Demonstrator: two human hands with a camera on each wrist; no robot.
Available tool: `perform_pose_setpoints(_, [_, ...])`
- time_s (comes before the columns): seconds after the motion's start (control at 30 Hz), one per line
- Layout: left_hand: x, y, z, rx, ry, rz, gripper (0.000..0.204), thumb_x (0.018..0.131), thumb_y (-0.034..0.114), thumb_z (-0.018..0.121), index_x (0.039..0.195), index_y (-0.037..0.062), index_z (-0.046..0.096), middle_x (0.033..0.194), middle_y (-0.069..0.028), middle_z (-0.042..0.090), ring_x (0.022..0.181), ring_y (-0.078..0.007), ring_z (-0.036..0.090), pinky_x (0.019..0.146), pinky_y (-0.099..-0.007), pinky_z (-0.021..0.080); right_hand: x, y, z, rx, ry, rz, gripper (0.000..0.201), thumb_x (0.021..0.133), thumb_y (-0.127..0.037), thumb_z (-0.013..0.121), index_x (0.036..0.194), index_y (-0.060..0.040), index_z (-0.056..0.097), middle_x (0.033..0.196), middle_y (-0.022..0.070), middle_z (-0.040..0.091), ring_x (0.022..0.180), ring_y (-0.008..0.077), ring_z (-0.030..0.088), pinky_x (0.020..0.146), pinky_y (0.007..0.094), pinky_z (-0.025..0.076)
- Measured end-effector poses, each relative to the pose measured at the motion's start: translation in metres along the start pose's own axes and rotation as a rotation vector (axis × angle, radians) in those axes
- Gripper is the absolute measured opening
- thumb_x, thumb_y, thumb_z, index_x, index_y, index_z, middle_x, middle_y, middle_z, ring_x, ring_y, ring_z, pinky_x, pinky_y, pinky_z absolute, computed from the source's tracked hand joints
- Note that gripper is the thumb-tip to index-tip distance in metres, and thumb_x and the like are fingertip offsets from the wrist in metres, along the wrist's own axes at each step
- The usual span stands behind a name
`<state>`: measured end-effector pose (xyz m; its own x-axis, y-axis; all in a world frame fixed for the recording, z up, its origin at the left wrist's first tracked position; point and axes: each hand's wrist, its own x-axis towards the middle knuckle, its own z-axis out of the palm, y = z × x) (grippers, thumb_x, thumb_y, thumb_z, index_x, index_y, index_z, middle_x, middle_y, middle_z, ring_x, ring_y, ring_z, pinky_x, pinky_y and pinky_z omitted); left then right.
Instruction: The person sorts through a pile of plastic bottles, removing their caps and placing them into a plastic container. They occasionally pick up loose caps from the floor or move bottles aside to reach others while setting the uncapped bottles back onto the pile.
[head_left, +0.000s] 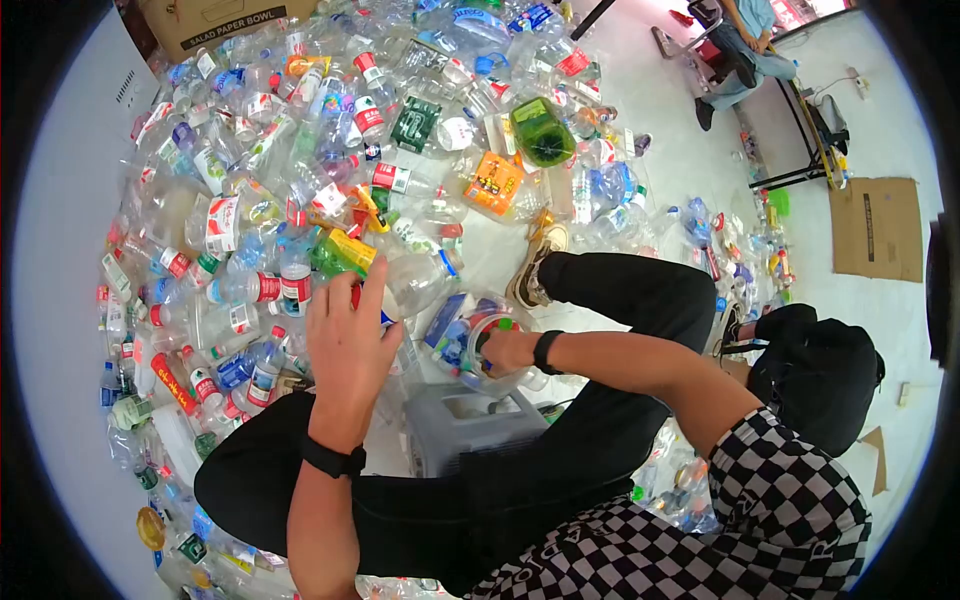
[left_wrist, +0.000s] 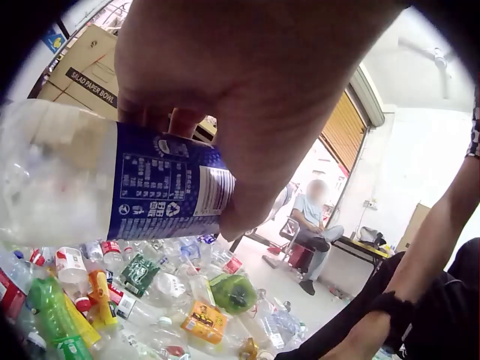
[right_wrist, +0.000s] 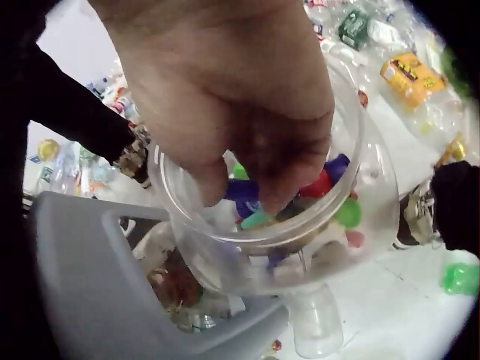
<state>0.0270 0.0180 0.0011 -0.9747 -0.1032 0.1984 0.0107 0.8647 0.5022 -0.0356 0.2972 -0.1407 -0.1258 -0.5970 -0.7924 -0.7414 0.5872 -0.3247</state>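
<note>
"Fingers first: what are they doing?"

"The left hand's (head_left: 350, 330) curl round a clear plastic bottle with a dark blue label (left_wrist: 127, 187). The right hand's (right_wrist: 232, 105) dip among multicoloured plastic caps (right_wrist: 318, 187); I can't tell whether they pinch one."

"Room around them?"

"A clear round plastic jar (right_wrist: 379, 214) encircles the right fingers, with a grey plastic object with a wide opening (right_wrist: 75, 247) just beside. Pale floor (head_left: 487, 245) shows ahead of them."

"Writing?"

"'SALAD PAPER BOWL', on a brown cardboard box (head_left: 205, 32) beyond the left fingers."
</note>
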Motion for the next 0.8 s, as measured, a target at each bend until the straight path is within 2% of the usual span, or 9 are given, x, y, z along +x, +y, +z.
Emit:
perform_pose_setpoints(0.07, [0.003,-0.002,-0.003,-0.010,0.002,-0.009,0.076,0.063,0.014,0.085,0.134,0.0138,0.056,0.112,-0.0112,0.055,0.105,-0.0307,0.054,0.091,-0.0442,0.044,0.027,0.007,0.017,-0.026,-0.159,0.018,0.037,0.081,-0.030,0.066,0.107,-0.0035,0.073,0.102,0.0223,0.070,0.097,0.0365,0.068,0.084,0.0475,0.052])
perform_pose_setpoints(0.17, [0.005,-0.001,-0.008,-0.005,0.001,-0.060,0.077,0.062,0.012,0.085,0.133,0.0133,0.056,0.111,-0.0111,0.056,0.103,-0.0312,0.054,0.090,-0.0441,0.045,0.050,0.013,0.026,-0.005,-0.050,-0.048,0.034,0.086,-0.028,0.064,0.110,-0.0060,0.073,0.104,0.0191,0.071,0.101,0.0374,0.067,0.084,0.0462,0.052])
perform_pose_setpoints(0.23, [0.006,-0.003,-0.008,0.013,0.043,-0.055,0.077,0.061,0.010,0.084,0.133,0.0131,0.057,0.112,-0.0109,0.056,0.103,-0.0314,0.055,0.090,-0.0436,0.045,0.053,0.004,0.021,0.174,0.059,0.048,0.038,0.087,-0.033,0.059,0.117,-0.0105,0.068,0.113,0.0171,0.068,0.108,0.0358,0.063,0.090,0.0499,0.048])
perform_pose_setpoints(0.3, [0.008,-0.004,-0.008,0.010,0.031,-0.065,0.077,0.061,0.009,0.085,0.133,0.0132,0.057,0.112,-0.0108,0.056,0.103,-0.0313,0.055,0.090,-0.0436,0.045,0.063,0.003,0.029,0.050,0.082,0.366,0.041,0.092,-0.032,0.055,0.130,-0.0185,0.060,0.128,0.0124,0.061,0.117,0.0367,0.060,0.099,0.0496,0.045])
perform_pose_setpoints(0.47, [0.011,-0.006,-0.005,0.004,-0.002,-0.087,0.078,0.061,0.009,0.084,0.133,0.0130,0.056,0.111,-0.0102,0.055,0.103,-0.0310,0.055,0.089,-0.0442,0.045,0.065,0.006,0.027,-0.084,0.087,0.225,0.043,0.095,-0.034,0.050,0.131,-0.0133,0.058,0.128,0.0135,0.061,0.121,0.0367,0.057,0.108,0.0531,0.038])
perform_pose_setpoints(0.53, [0.012,-0.006,-0.005,0.004,-0.018,-0.105,0.077,0.061,0.008,0.084,0.133,0.0126,0.056,0.111,-0.0100,0.055,0.103,-0.0311,0.055,0.088,-0.0446,0.045,0.065,-0.002,0.010,0.343,0.078,0.562,0.041,0.096,-0.035,0.048,0.126,-0.0101,0.061,0.124,0.0146,0.063,0.119,0.0355,0.059,0.105,0.0545,0.041])
perform_pose_setpoints(0.67, [0.013,-0.006,-0.005,0.005,-0.059,-0.137,0.077,0.061,0.008,0.084,0.133,0.0123,0.056,0.112,-0.0100,0.054,0.103,-0.0312,0.054,0.089,-0.0446,0.045,0.082,0.006,0.002,0.238,-0.114,0.513,0.049,0.095,-0.038,0.051,0.138,-0.0143,0.055,0.136,0.0139,0.059,0.122,0.0316,0.059,0.097,0.0489,0.051])
perform_pose_setpoints(0.73, [0.014,-0.007,-0.003,0.010,-0.048,-0.140,0.076,0.062,0.009,0.083,0.133,0.0120,0.056,0.112,-0.0100,0.054,0.104,-0.0316,0.054,0.090,-0.0446,0.045,0.110,0.021,0.020,0.097,-0.306,0.249,0.041,0.096,-0.032,0.051,0.129,-0.0103,0.063,0.134,0.0164,0.060,0.121,0.0316,0.060,0.096,0.0477,0.051])
perform_pose_setpoints(0.8, [0.015,-0.005,-0.004,0.019,-0.056,-0.133,0.074,0.064,0.009,0.082,0.133,0.0109,0.057,0.114,-0.0123,0.056,0.105,-0.0335,0.055,0.091,-0.0451,0.046,0.084,0.014,0.012,0.126,-0.210,0.327,0.040,0.094,-0.032,0.053,0.125,-0.0096,0.065,0.127,0.0179,0.063,0.115,0.0325,0.063,0.095,0.0462,0.052])
